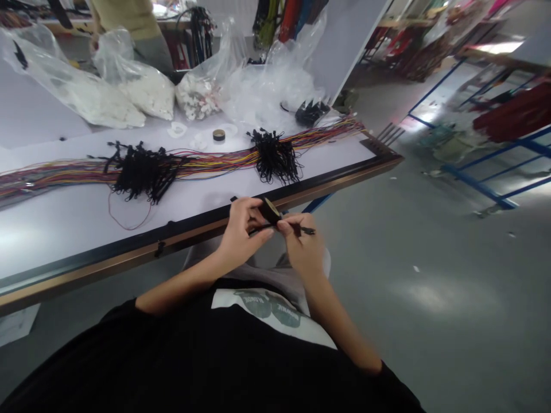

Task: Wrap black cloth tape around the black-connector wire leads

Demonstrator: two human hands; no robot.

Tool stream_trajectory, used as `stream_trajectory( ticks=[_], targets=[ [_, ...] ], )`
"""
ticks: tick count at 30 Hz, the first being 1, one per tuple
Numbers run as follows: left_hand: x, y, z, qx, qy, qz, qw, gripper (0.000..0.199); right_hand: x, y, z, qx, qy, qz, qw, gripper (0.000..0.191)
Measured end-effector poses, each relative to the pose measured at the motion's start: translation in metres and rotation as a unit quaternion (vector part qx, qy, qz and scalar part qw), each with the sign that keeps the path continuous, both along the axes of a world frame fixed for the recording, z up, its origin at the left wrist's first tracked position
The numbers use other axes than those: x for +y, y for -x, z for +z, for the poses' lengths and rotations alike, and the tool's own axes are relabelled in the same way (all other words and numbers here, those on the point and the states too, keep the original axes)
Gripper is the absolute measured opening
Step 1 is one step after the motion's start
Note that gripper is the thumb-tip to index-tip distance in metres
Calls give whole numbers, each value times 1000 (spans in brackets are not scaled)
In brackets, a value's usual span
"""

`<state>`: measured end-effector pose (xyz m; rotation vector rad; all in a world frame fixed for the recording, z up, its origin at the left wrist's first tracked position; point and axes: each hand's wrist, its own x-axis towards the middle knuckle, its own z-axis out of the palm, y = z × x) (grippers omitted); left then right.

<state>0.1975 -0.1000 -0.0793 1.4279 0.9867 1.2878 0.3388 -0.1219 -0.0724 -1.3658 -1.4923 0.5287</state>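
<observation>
Just in front of the table's edge, my left hand [241,234] is closed, its fingers round a roll of black tape [270,211]. Its thumb lies along a short black cable [260,228] below the roll. My right hand [305,244] pinches that cable close to the roll, and a small black end piece [307,230] sticks out past the fingers. Whether the tape's loose end touches the cable is too small to tell. On the table, a bundle of black looped cables [278,158] lies beyond my hands, with a second black bundle [146,172] farther left.
Long coloured wires [215,162] run along the white table [77,223], under the bundles. Another tape roll [218,135] lies behind them. Plastic bags of white parts [148,92] line the back. A person [133,23] stands beyond the partition; blue-framed racks [477,186] are at right.
</observation>
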Motion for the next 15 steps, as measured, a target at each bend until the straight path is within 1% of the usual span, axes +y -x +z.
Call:
stream_trajectory(
  ticks=[1,2,4,6,7,9,11,12,13,14,15],
  targets=[
    [0,1,2,-34,53,-14,998,46,0,-1,1,3,-7,7,1000,13],
    [1,2,4,-60,104,-43,992,51,-1,-2,2,11,-8,22,1000,12],
    [2,5,8,-79,177,-123,973,44,-2,-1,3,36,7,54,998,12],
    [3,7,9,-81,209,-182,958,35,-2,1,3,69,36,57,995,14],
    [2,9,10,-79,208,-192,956,35,-2,2,2,89,51,47,994,15],
    [1,12,12,-50,168,-194,965,37,-1,1,0,132,76,22,988,16],
    [-1,17,15,41,80,-197,976,45,2,-2,-1,157,94,9,983,16],
    [0,20,18,100,32,-204,973,50,3,-4,-1,153,100,9,983,17],
    [0,22,20,155,-11,-220,963,53,3,-6,-1,138,105,11,985,17],
    [2,24,21,196,-42,-242,949,54,4,-8,1,117,107,15,987,17],
    [3,26,22,218,-62,-261,939,50,4,-10,2,95,101,21,990,16]
  ],
)
